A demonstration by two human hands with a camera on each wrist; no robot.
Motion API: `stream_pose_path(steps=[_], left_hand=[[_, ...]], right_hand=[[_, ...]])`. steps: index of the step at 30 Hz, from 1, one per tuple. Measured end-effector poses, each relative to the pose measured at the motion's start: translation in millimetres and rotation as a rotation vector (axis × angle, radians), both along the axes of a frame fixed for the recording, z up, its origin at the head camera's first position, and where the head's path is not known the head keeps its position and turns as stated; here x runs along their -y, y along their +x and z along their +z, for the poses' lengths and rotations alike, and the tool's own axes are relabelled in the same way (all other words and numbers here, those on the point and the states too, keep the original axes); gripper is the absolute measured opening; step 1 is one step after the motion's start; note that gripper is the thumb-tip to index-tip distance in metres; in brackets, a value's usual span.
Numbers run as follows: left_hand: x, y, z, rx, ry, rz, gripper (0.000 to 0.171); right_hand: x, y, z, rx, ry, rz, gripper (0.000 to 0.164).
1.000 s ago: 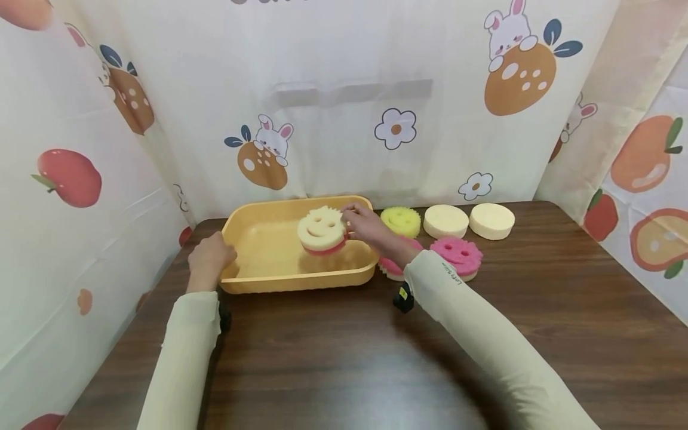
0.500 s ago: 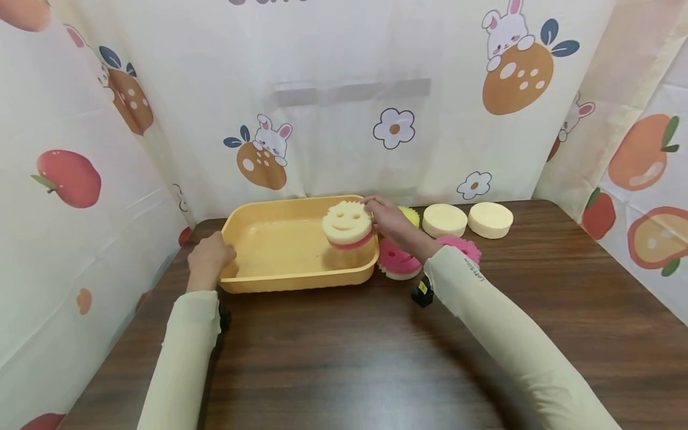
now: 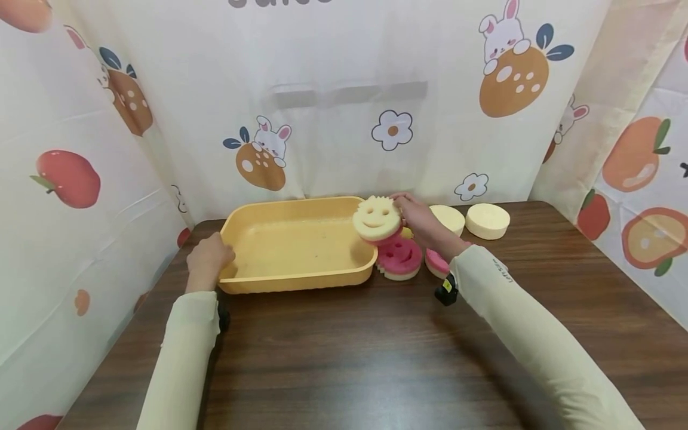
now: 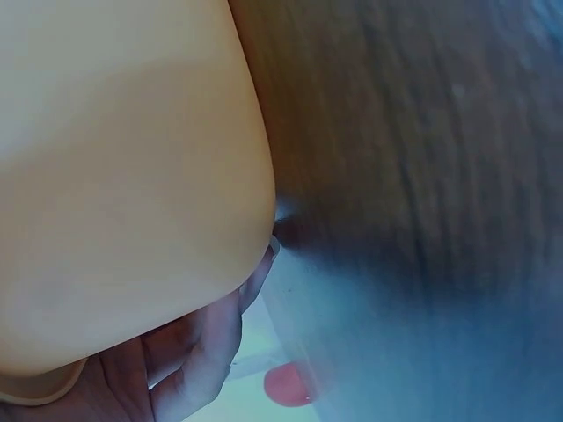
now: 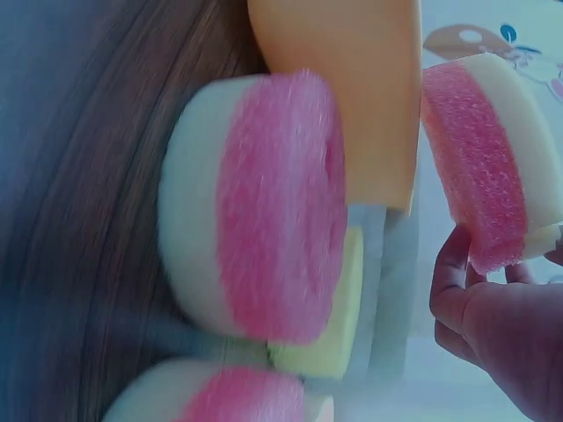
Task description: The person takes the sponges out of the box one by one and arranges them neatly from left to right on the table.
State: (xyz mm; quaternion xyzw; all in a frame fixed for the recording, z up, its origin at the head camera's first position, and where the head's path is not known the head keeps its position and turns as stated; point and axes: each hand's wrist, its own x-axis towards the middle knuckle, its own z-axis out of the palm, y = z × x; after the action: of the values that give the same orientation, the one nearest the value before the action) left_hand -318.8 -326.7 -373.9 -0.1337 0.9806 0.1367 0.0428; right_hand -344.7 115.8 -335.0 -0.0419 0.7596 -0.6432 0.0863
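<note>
My right hand (image 3: 421,224) pinches a smiley-face sponge (image 3: 375,218) with a cream top and pink underside. It is held in the air at the right end of the yellow tray (image 3: 292,280), above a pink smiley sponge (image 3: 399,260) on the table. In the right wrist view, thumb and fingers grip the edge of the raised sponge (image 5: 479,167). My left hand (image 3: 209,260) holds the tray's left end; in the left wrist view its fingers (image 4: 215,352) curl against the tray wall (image 4: 158,220). No sponge shows inside the tray.
Two plain cream round sponges (image 3: 487,221) stand at the back right. Another pink sponge (image 3: 437,263) and a yellow one (image 3: 407,233) are partly hidden by my right hand and arm. A printed cloth (image 3: 333,137) encloses the back and sides of the wooden table (image 3: 322,346).
My right hand has carried the cream and pink sponge rightward, from over the tray's inside to its right rim. The left hand and the tray have stayed in place.
</note>
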Motion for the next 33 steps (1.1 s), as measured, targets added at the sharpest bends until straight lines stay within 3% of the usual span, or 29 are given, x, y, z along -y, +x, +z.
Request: stream_pose_path(steps=[6, 33], left_hand=[[0, -0.1, -1.6, -0.003, -0.006, -0.006, 0.049], [2, -3.1, -3.9, 0.033, -0.008, -0.004, 0.051]], right_hand=[[-22, 1.2, -2.8, -0.019, 0.057, -0.02, 0.046], [-81, 3.4, -8.7, -0.009, 0.04, -0.106, 0.052]])
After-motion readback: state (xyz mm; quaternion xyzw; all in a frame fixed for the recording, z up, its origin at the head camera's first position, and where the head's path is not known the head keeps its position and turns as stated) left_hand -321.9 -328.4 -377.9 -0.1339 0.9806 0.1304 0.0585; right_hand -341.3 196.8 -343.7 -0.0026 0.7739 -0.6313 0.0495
